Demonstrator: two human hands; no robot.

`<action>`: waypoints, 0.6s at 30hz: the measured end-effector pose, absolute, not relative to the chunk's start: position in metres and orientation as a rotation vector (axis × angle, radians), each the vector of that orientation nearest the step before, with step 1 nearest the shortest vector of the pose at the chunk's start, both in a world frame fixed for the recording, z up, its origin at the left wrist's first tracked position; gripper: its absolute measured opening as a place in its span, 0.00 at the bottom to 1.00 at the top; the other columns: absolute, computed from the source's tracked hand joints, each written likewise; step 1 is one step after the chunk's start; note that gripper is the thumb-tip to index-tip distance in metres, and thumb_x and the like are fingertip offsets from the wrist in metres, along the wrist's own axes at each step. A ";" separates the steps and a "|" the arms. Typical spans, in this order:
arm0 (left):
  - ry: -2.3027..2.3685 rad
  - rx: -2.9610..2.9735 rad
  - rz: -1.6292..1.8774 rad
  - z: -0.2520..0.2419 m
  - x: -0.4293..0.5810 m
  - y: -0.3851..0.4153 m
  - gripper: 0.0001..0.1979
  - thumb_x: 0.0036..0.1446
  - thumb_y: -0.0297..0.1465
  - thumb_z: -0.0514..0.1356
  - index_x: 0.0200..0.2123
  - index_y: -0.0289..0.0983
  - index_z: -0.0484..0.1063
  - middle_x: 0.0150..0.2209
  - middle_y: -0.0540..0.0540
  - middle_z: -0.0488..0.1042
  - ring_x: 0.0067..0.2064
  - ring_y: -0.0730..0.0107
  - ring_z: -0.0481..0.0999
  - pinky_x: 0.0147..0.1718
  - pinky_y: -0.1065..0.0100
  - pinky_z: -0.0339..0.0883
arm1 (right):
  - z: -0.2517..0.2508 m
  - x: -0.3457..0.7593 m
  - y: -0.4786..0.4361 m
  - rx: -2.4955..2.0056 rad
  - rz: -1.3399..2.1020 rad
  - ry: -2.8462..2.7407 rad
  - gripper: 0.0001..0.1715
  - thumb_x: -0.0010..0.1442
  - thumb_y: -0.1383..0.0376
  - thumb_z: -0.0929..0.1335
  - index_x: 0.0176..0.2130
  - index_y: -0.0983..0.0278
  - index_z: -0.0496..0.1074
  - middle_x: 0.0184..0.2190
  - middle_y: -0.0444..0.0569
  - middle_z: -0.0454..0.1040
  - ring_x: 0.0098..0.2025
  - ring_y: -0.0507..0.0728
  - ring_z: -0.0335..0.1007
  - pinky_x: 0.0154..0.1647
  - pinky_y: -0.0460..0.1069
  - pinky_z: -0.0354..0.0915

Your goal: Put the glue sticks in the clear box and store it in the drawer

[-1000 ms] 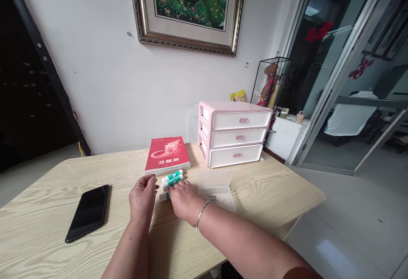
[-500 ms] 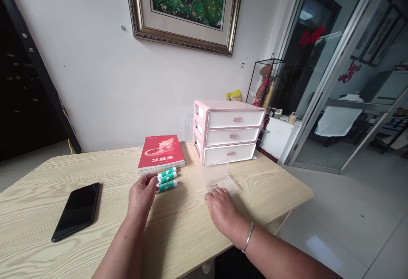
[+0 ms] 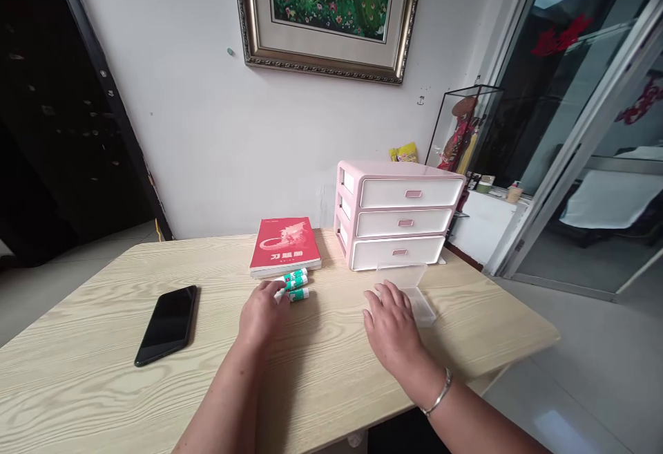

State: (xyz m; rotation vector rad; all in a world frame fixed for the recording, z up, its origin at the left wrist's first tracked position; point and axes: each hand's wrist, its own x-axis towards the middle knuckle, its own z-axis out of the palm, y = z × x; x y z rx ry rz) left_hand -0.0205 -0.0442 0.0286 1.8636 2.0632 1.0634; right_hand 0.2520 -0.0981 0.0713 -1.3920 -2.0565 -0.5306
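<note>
Pale pine-grained wood tops the bench (image 3: 88, 329), which fills the lower part of the view. Above it, at 12 o'clock, a gilt-framed peacock painting (image 3: 331, 12) hangs on the white wall. A pink-and-white three-drawer organiser (image 3: 398, 215) stands on the bench's far edge at about 1 o'clock, its drawers shut. Just to its left, at 12 o'clock, a red softcover book (image 3: 284, 247) lies flat. A clear plastic box (image 3: 414, 305) sits at about 1 o'clock with its lid (image 3: 401, 274) standing tilted up, just in front of the organiser. A black smartphone (image 3: 166, 326) lies face up at about 10 o'clock, well apart from everything else.

The left hand (image 3: 262, 316) is at the middle of the bench, its fingers loosely curled and reaching toward 1 o'clock. Three green-and-white glue sticks (image 3: 295, 285) lie side by side just beyond it, below the book. The fingertips meet or cover their left ends, but whether they pinch one cannot be told. The right hand (image 3: 394, 326) lies at 3 o'clock from the left, palm down with fingers spread, its fingertips at the box's near edge. A silver bangle (image 3: 440, 393) circles its wrist.
</note>
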 end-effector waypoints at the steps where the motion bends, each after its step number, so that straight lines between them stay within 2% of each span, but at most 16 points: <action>1: 2.065 1.932 1.010 0.028 -0.018 -0.045 0.17 0.53 0.32 0.59 0.47 0.41 0.77 0.49 0.42 0.76 0.51 0.53 0.72 0.47 0.61 0.64 | 0.077 0.241 -0.103 -1.284 -0.495 -2.041 0.14 0.60 0.72 0.66 0.46 0.63 0.73 0.49 0.57 0.73 0.56 0.65 0.64 0.58 0.58 0.57; 5: 2.108 2.145 0.800 0.027 -0.007 -0.049 0.21 0.52 0.27 0.58 0.50 0.41 0.76 0.49 0.40 0.75 0.54 0.51 0.67 0.55 0.58 0.58 | 0.079 0.196 -0.095 -1.111 -0.093 -2.065 0.14 0.60 0.73 0.65 0.45 0.63 0.73 0.43 0.52 0.76 0.50 0.59 0.69 0.56 0.53 0.61; 8: 2.163 2.215 0.663 0.030 -0.004 -0.052 0.17 0.55 0.30 0.58 0.49 0.40 0.76 0.47 0.39 0.75 0.53 0.49 0.67 0.53 0.55 0.59 | 0.066 0.170 -0.062 -1.224 0.224 -2.012 0.13 0.60 0.73 0.64 0.44 0.65 0.73 0.43 0.53 0.77 0.48 0.59 0.71 0.53 0.52 0.64; 12: 2.173 2.222 0.558 0.033 -0.006 -0.051 0.13 0.57 0.35 0.59 0.44 0.41 0.78 0.44 0.40 0.76 0.50 0.51 0.68 0.50 0.58 0.62 | 0.048 0.146 -0.014 -1.442 0.604 -1.826 0.14 0.60 0.70 0.63 0.44 0.64 0.74 0.37 0.51 0.79 0.40 0.58 0.75 0.41 0.50 0.66; 15: 2.118 2.211 0.608 0.032 -0.009 -0.048 0.16 0.58 0.38 0.59 0.48 0.41 0.76 0.47 0.42 0.76 0.52 0.54 0.69 0.50 0.61 0.62 | 0.030 0.140 0.005 -1.485 0.712 -1.739 0.15 0.60 0.69 0.63 0.45 0.63 0.74 0.36 0.49 0.80 0.38 0.56 0.75 0.38 0.48 0.66; 18: 2.124 2.152 0.611 0.034 -0.011 -0.047 0.19 0.57 0.40 0.60 0.49 0.40 0.76 0.47 0.41 0.76 0.51 0.53 0.69 0.49 0.60 0.63 | 0.015 0.142 0.007 -1.423 0.679 -1.740 0.16 0.59 0.70 0.62 0.45 0.63 0.74 0.39 0.50 0.79 0.41 0.56 0.74 0.42 0.48 0.66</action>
